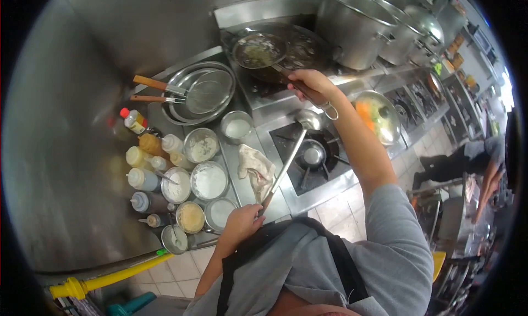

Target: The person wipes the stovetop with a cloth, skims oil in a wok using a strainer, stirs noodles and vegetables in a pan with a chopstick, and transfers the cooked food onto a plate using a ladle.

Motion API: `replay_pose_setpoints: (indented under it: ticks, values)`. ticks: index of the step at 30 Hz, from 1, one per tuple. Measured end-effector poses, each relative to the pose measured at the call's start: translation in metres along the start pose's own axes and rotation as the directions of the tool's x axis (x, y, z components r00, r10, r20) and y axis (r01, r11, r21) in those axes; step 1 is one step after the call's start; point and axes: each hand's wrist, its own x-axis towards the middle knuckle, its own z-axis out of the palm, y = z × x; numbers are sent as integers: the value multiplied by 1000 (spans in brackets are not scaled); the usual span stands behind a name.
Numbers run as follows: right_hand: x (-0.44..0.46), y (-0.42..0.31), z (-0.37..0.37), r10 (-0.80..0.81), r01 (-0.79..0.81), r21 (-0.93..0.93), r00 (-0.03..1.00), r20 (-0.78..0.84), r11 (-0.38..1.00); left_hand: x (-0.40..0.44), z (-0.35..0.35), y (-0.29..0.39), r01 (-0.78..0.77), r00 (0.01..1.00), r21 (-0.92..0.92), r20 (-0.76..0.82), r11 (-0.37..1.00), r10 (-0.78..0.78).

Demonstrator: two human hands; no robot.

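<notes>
My right hand [308,86] is closed round the handle of a wire strainer [259,50], whose basket is over a large dark wok [308,46] on the stove. Pale bits show in the basket; whether it touches the liquid I cannot tell. My left hand [243,222] grips the handle end of a long metal ladle [309,120]. The ladle's bowl is beside an unlit-looking burner [313,154], between the wok and the burner grate. A crumpled cloth [256,168] lies on the steel counter left of the ladle's shaft.
Bowls of white powder [209,180] and squeeze bottles [143,179] crowd the left counter. Two more strainers [208,92] rest in a metal bowl. Tall pots [355,27] stand behind, and a pan of vegetables [377,118] is at right. Another person [478,156] leans over at far right.
</notes>
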Motion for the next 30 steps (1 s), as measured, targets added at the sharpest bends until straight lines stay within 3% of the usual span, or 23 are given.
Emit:
replay_pose_setpoints:
  ticks: [4, 5, 9, 12, 13, 14, 16, 17, 19, 23, 26, 28, 29, 30]
  values:
    - [-18, -3, -8, -13, 13, 40, 1000, -4, 999, 7, 11, -5, -4, 1000, -6, 16, 1000, 4]
    - [-30, -9, -5, -114, 114, -39, 993, -1, 993, 8, 13, -6, -25, 1000, 36, 10, 999, 25]
    - [-53, -32, -13, -183, 171, -85, 971, -153, 982, 11, 12, -2, -6, 1000, 29, 23, 1000, 6]
    - [-61, -48, -23, -302, 193, -348, 907, -294, 917, 14, 3, 7, 7, 998, -1, 65, 1000, -7]
    - [-61, -52, -26, -414, 225, -498, 857, -307, 837, 15, 2, 7, -1, 998, -3, 60, 1000, 1]
    - [-70, -58, -34, -354, 68, -608, 861, -364, 791, 14, 2, 7, -13, 998, -5, 58, 1000, 13]
    - [-68, -62, -49, -438, -85, -822, 813, -384, 563, 13, 2, 4, -19, 998, -9, 56, 1000, 20]
    - [-68, -61, -56, -439, -83, -824, 814, -381, 561, 12, 3, 3, -26, 998, -9, 58, 1000, 26]
    - [-67, -59, -64, -546, -325, -912, 731, -409, 249, 9, 4, 1, -24, 998, -11, 52, 1000, 25]
    - [-46, -44, -79, -462, -383, -871, 740, -488, 307, 7, 4, -1, -43, 997, 8, 58, 999, 42]
    - [-27, -35, -88, -448, -255, -907, 803, -392, 336, 6, 8, -7, -59, 997, 46, 47, 997, 57]
    - [-24, -36, -70, -319, -173, -886, 889, -329, 431, 5, 8, -8, -60, 997, 53, 57, 997, 57]
    - [-20, -32, -64, -316, -123, -819, 883, -348, 560, 5, 8, -8, -61, 996, 56, 65, 997, 57]
    - [-18, -31, -57, -316, -122, -818, 882, -348, 562, 3, 8, -8, -61, 996, 59, 66, 996, 57]
